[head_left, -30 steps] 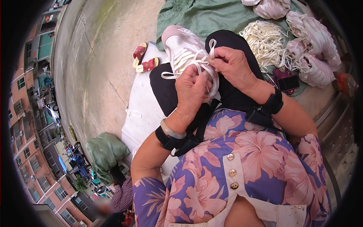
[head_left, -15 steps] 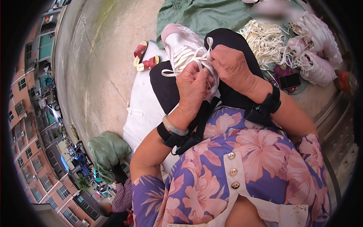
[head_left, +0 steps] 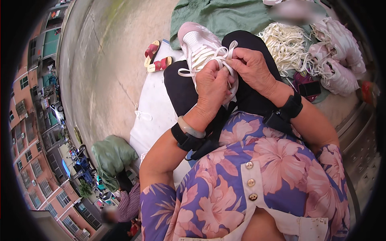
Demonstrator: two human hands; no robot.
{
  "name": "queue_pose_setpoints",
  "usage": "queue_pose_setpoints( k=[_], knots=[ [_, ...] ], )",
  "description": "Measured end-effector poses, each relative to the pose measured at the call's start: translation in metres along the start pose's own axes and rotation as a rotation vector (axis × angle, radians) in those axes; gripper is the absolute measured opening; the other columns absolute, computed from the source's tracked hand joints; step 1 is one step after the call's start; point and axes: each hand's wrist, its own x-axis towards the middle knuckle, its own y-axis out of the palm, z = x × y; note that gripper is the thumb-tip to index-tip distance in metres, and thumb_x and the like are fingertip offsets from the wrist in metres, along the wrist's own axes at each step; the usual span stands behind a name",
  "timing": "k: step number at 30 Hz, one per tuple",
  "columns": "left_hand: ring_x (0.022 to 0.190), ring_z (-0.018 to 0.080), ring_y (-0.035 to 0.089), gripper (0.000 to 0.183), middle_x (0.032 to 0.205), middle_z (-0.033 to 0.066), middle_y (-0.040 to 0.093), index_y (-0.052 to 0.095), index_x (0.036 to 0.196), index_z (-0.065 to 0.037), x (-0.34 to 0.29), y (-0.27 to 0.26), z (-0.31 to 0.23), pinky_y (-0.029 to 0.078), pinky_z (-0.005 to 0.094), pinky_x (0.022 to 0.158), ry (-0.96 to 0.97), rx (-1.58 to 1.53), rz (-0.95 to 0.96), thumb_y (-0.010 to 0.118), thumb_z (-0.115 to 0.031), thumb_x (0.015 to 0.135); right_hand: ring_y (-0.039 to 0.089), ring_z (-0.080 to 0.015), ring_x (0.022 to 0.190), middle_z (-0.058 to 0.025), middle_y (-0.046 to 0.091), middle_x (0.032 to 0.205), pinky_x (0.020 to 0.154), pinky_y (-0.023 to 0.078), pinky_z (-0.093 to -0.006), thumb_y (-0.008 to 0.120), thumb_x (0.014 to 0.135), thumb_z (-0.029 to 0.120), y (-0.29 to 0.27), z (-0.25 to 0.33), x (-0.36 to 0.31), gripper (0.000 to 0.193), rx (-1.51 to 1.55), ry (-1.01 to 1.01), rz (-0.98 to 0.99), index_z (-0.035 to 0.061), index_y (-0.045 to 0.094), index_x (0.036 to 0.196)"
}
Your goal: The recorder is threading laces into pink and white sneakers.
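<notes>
The pale pink sneaker [head_left: 201, 46] rests on the person's lap, on black trousers [head_left: 181, 86], toe pointing toward 11 o'clock. Its white lace [head_left: 209, 53] runs across the upper, with one loose end trailing toward 9 o'clock.

The left hand [head_left: 212, 86] sits at the 6 o'clock end of the sneaker, fingers curled closed and pinching the lace near the top eyelets. The right hand [head_left: 253, 70] lies just beside it at 3 o'clock, touching it, fingers likewise closed on a loop of the same lace (the exact strand under each fingertip appears hidden by the knuckles). Each wrist carries a black strap; the left wrist also bears a pale bangle [head_left: 191, 127].

At 2 o'clock from the hands lies a heap of white laces [head_left: 285, 42], and beyond it, toward 3 o'clock, a pile of further pink sneakers [head_left: 337, 52]. A green cloth [head_left: 225, 16] lies at 12 o'clock. A pair of red sandals [head_left: 157, 58] sits on the concrete ground [head_left: 104, 80] at 10 o'clock, near the edge of a white sheet [head_left: 150, 108].
</notes>
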Motion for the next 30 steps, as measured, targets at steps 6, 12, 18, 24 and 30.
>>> queue_pose_setpoints(
  k=[6, 12, 18, 24, 30],
  knots=[
    [0.046, 0.0068, 0.049, 0.009, 0.060, 0.0034, 0.055, 0.055, 0.086, 0.000, -0.001, -0.001, 0.004, 0.040, 0.0209, 0.037, 0.018, 0.028, -0.010, 0.046, -0.004, 0.086, 0.051, -0.0070, 0.057, -0.0010, 0.056, 0.064, 0.049, 0.039, -0.0211, 0.058, 0.081, 0.011, -0.003, 0.012, -0.005, 0.008, 0.553, 0.414, 0.027, 0.0033, 0.061, 0.080],
    [0.049, 0.0052, 0.049, 0.010, 0.060, 0.0012, 0.054, 0.055, 0.085, -0.002, -0.028, -0.035, -0.002, 0.040, 0.0189, 0.043, -0.025, 0.147, 0.115, 0.049, -0.009, 0.089, 0.051, -0.0054, 0.060, 0.0013, 0.055, 0.071, 0.052, 0.040, -0.0176, 0.052, 0.084, 0.006, -0.008, 0.007, -0.009, 0.009, 0.800, 0.541, -0.007, 0.0053, 0.058, 0.091],
    [0.050, 0.0056, 0.048, 0.012, 0.059, -0.0001, 0.053, 0.055, 0.085, -0.004, -0.060, -0.098, 0.014, 0.039, 0.0189, 0.047, -0.171, 0.168, 0.202, 0.054, -0.015, 0.090, 0.050, -0.0036, 0.057, 0.0021, 0.054, 0.068, 0.050, 0.041, -0.0167, 0.054, 0.086, 0.011, -0.001, 0.012, -0.009, 0.009, 0.570, 0.503, 0.005, 0.0051, 0.058, 0.093],
    [0.042, 0.0035, 0.043, 0.017, 0.061, 0.0018, 0.057, 0.057, 0.084, -0.003, -0.061, -0.107, 0.009, 0.033, 0.0167, 0.041, -0.113, 0.101, 0.164, 0.055, -0.018, 0.091, 0.050, -0.0029, 0.060, 0.0022, 0.055, 0.073, 0.051, 0.042, -0.0170, 0.056, 0.086, 0.010, -0.007, 0.005, -0.005, 0.014, 0.544, 0.541, 0.081, 0.0038, 0.056, 0.098],
    [0.049, 0.0083, 0.046, 0.006, 0.061, 0.0013, 0.056, 0.063, 0.083, -0.001, -0.033, -0.125, 0.006, 0.038, 0.0211, 0.049, 0.642, 0.463, -0.274, 0.061, -0.007, 0.085, 0.049, -0.0037, 0.063, 0.0012, 0.051, 0.077, 0.052, 0.041, -0.0163, 0.061, 0.083, 0.009, -0.025, 0.013, -0.004, 0.024, 0.332, 0.304, 0.038, 0.0019, 0.050, 0.103]
  ],
)
